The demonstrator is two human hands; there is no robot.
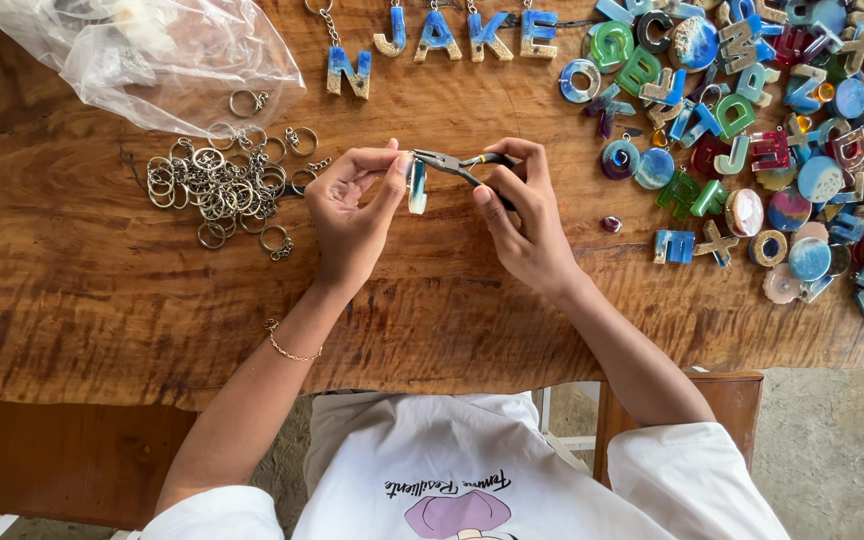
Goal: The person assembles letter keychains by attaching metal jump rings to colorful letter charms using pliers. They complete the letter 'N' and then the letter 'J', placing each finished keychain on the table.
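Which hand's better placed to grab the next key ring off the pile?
Left, likely. The left hand, pinching the small resin piece, sits beside the key ring pile. The right hand is farther off and occupied gripping the pliers.

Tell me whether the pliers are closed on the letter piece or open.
Closed, it seems: the pliers in the right hand meet at the top of the blue-white resin piece that the left hand pinches; the tips look too small to confirm.

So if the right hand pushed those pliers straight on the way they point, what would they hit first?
The right hand aims the pliers leftward, so they would first meet the small blue-and-white piece pinched in the left hand, then probably its fingertips.
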